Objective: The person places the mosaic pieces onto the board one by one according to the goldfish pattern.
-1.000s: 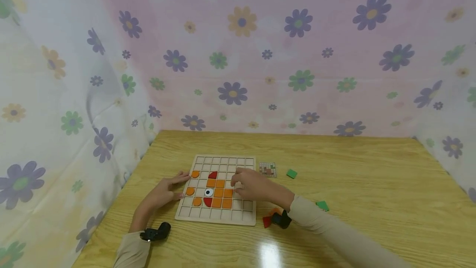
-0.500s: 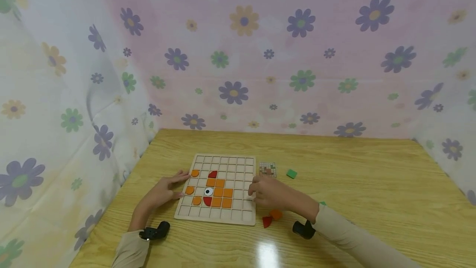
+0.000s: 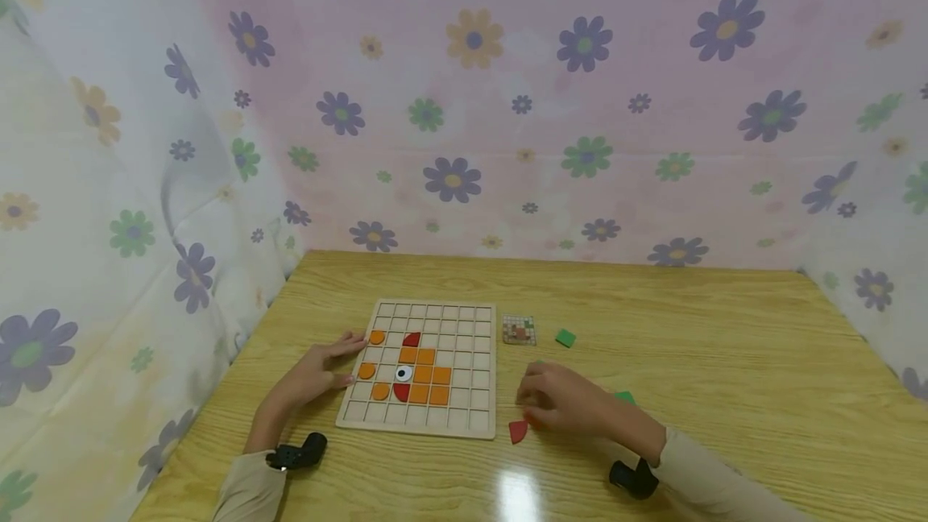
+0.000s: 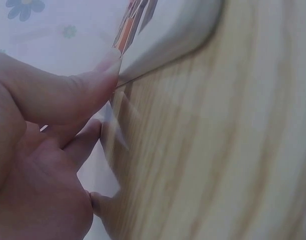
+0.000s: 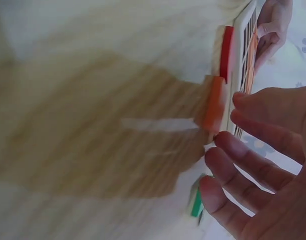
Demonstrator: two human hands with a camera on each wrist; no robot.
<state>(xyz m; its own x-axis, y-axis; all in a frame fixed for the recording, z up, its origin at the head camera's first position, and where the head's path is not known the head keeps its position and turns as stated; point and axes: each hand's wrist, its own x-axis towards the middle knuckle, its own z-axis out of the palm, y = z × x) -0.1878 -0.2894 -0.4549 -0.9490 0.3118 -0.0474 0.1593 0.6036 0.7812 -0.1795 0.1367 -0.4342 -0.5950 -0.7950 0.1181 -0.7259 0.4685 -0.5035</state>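
Note:
A wooden grid board (image 3: 464, 419) lies on the table, bearing orange squares (image 3: 423, 374), orange discs (image 3: 367, 370), red quarter-circles (image 3: 401, 392) and a round eye piece (image 3: 403, 374). My left hand (image 3: 313, 374) rests against the board's left edge, thumb and fingers touching it. Right of the board, my right hand (image 3: 569, 401) hovers with loosely bent fingers over an orange piece (image 5: 214, 105), mostly hidden in the head view. The right wrist view shows its fingertips near that piece, not around it. A loose red quarter-circle (image 3: 518, 431) lies just beside.
A small pattern card (image 3: 519, 330) sits by the board's upper right. Green pieces (image 3: 566, 337) lie on the table (image 3: 689, 329), one partly behind the right arm. Flowered cloth (image 3: 507, 119) walls the back and sides. Each wrist wears a black camera (image 3: 299, 453).
My right hand has moved from over the board, rightward and toward me, to the loose orange piece. The left hand stays at the board's edge.

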